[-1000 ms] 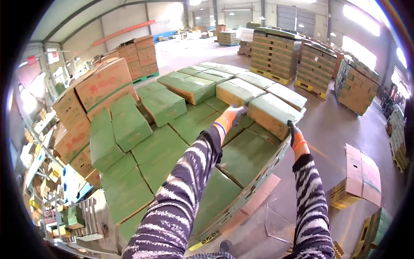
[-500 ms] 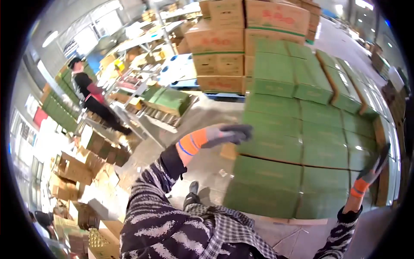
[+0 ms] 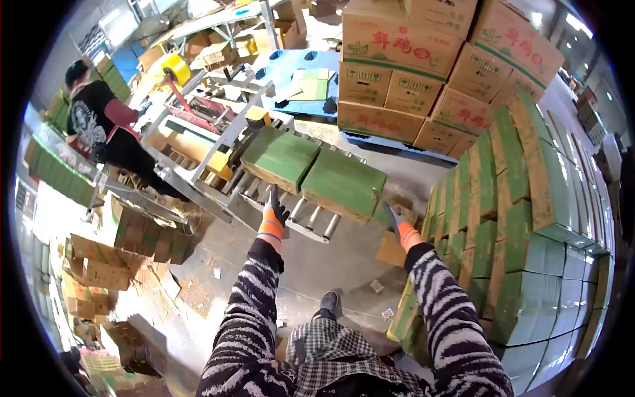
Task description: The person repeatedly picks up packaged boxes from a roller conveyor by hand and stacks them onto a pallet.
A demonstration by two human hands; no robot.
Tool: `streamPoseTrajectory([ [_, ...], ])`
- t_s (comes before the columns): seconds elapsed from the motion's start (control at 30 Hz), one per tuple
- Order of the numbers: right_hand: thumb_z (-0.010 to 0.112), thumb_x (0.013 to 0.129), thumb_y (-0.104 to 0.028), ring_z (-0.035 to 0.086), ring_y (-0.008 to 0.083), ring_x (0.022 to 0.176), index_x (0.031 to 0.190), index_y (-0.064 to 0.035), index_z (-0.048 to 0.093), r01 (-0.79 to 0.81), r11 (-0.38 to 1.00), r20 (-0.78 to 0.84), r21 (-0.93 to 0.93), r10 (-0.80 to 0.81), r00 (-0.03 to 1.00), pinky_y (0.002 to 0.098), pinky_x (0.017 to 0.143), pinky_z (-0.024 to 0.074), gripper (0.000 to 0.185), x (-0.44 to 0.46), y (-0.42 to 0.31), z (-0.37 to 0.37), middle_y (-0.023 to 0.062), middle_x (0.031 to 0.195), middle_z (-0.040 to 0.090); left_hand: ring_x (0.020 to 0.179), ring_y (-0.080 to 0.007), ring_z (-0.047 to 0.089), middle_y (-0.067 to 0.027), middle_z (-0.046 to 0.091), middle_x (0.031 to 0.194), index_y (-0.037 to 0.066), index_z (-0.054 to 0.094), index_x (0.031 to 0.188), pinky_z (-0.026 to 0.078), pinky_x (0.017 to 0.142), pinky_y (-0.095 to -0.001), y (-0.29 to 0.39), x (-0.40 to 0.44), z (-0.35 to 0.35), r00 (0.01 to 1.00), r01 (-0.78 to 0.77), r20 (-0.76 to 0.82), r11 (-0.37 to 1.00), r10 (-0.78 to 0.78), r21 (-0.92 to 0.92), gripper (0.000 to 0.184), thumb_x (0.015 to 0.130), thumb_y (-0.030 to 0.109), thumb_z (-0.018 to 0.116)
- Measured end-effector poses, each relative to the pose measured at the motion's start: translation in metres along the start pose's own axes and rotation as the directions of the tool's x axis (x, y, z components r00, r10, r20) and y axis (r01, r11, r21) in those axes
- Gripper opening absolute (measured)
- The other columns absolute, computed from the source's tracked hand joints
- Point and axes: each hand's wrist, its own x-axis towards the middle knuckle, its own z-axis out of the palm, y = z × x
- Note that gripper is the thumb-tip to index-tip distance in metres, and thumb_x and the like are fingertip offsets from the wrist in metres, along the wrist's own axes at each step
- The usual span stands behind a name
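Note:
Two green cartons lie side by side on a roller conveyor [image 3: 324,223]: one carton [image 3: 280,155] farther left, the other carton [image 3: 345,182] at the conveyor's near end. My left hand [image 3: 274,213], in a grey glove with an orange cuff, is at the conveyor's near side, just below the gap between the cartons. Its fingers are apart and it holds nothing. Gloved alike, my right hand [image 3: 399,223] reaches forward beside the right end of the near carton, with fingers stretched out. Whether either hand touches a carton I cannot tell.
A tall stack of green cartons [image 3: 522,225] stands close on my right. Brown printed boxes [image 3: 397,43] are piled on a blue pallet behind the conveyor. A person [image 3: 99,119] stands at the left by a machine [image 3: 198,109]. Open cardboard boxes [image 3: 99,264] and scraps lie at lower left.
My view has turned left, from the green stack to the conveyor. Both hands have swung over to the two cartons there; my right hand has come away from the stack's side.

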Motion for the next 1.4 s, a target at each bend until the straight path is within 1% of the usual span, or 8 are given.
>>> streamPoseTrajectory([
  [0.17, 0.048, 0.093, -0.017, 0.044, 0.0196, 0.117, 0.135, -0.0062, 0.041, 0.023, 0.641, -0.035, 0.767, 0.005, 0.999, 0.038, 0.097, 0.0363, 0.044, 0.144, 0.114, 0.082, 0.0057, 0.132, 0.046, 0.102, -0.024, 0.049, -0.0071, 0.049, 0.119, 0.016, 0.046, 0.126, 0.04, 0.083, -0.0425, 0.043, 0.059, 0.02, 0.989, -0.008, 0.148, 0.999, 0.013, -0.031, 0.059, 0.08, 0.05, 0.062],
  [0.3, 0.057, 0.086, -0.005, 0.057, 0.0179, 0.098, 0.133, -0.0056, 0.044, 0.22, 0.7, -0.171, 0.68, -0.14, 0.975, 0.0319, 0.084, 0.0457, 0.049, 0.095, 0.065, 0.077, 0.0056, 0.118, 0.056, 0.061, -0.0141, 0.056, -0.001, 0.059, 0.071, 0.008, 0.063, 0.096, 0.044, 0.056, -0.0285, 0.015, 0.108, 0.035, 0.964, -0.117, 0.214, 0.974, 0.159, -0.195, 0.037, 0.079, 0.039, 0.07],
  [0.57, 0.073, 0.073, -0.003, 0.058, 0.0167, 0.092, 0.136, -0.0011, 0.036, 0.165, 0.765, -0.396, 0.623, 0.126, 0.909, 0.0276, 0.08, 0.0483, 0.073, -0.098, -0.059, 0.011, 0.0102, 0.105, 0.061, 0.112, -0.0161, 0.049, 0.0068, 0.048, 0.133, 0.022, 0.047, 0.133, 0.04, 0.092, -0.0342, 0.011, -0.03, 0.054, 0.92, 0.061, 0.39, 0.965, 0.046, -0.256, 0.046, 0.089, 0.027, 0.057],
  [0.7, 0.081, 0.069, -0.017, 0.045, 0.0215, 0.114, 0.139, -0.0029, 0.033, 0.524, 0.796, -0.694, 0.303, -0.192, 0.694, 0.0315, 0.097, 0.0388, 0.086, -0.248, -0.111, -0.038, 0.0137, 0.127, 0.045, 0.125, -0.0224, 0.039, -0.0048, 0.041, 0.138, 0.02, 0.041, 0.136, 0.033, 0.102, -0.0395, 0.001, -0.103, 0.092, 0.78, 0.334, 0.614, 0.91, -0.121, -0.246, 0.046, 0.092, 0.032, 0.05],
  [0.73, 0.082, 0.067, -0.019, 0.042, 0.0219, 0.118, 0.139, -0.0027, 0.033, 0.507, 0.847, -0.754, 0.159, -0.227, 0.616, 0.032, 0.099, 0.0364, 0.089, -0.287, -0.117, -0.054, 0.0143, 0.13, 0.041, 0.121, -0.0199, 0.045, -0.0045, 0.048, 0.133, 0.018, 0.047, 0.131, 0.037, 0.098, -0.0394, -0.008, -0.13, 0.112, 0.809, 0.136, 0.586, 0.951, 0.055, -0.277, 0.048, 0.089, 0.04, 0.055],
  [0.8, 0.082, 0.066, -0.019, 0.037, 0.0235, 0.124, 0.139, -0.0021, 0.031, 0.54, 0.841, -0.818, -0.029, -0.331, 0.471, 0.0334, 0.104, 0.0308, 0.091, -0.358, -0.121, -0.087, 0.0149, 0.133, 0.038, 0.12, -0.0232, 0.045, -0.002, 0.051, 0.129, 0.021, 0.049, 0.129, 0.036, 0.101, -0.0425, 0.006, -0.21, 0.16, 0.582, 0.37, 0.809, 0.914, -0.088, -0.166, 0.047, 0.09, 0.047, 0.05],
  [1.1, 0.063, 0.077, -0.002, 0.05, 0.0146, 0.11, 0.144, -0.0065, 0.022, 0.785, 0.616, -0.99, 0.068, -0.058, 0.131, 0.0283, 0.091, 0.0431, 0.079, -0.626, 0.009, -0.222, 0.0053, 0.131, 0.045, 0.117, -0.0213, 0.048, -0.004, 0.051, 0.129, 0.012, 0.048, 0.129, 0.037, 0.1, -0.0376, -0.128, -0.488, 0.33, 0.042, 0.147, 0.987, 0.978, -0.153, 0.146, 0.046, 0.092, 0.039, 0.051],
  [1.4, 0.059, 0.086, -0.008, 0.053, 0.0145, 0.104, 0.135, -0.0087, 0.039, 0.871, 0.488, -0.978, 0.055, 0.204, -0.052, 0.0265, 0.087, 0.0456, 0.053, -0.75, 0.195, -0.407, 0.0026, 0.12, 0.052, 0.092, -0.0226, 0.06, -0.0069, 0.058, 0.107, 0.01, 0.04, 0.121, 0.054, 0.071, -0.0394, -0.359, -0.717, 0.509, 0.141, 0.044, 0.901, 0.911, -0.411, 0.409, 0.065, 0.071, 0.02, 0.08],
])
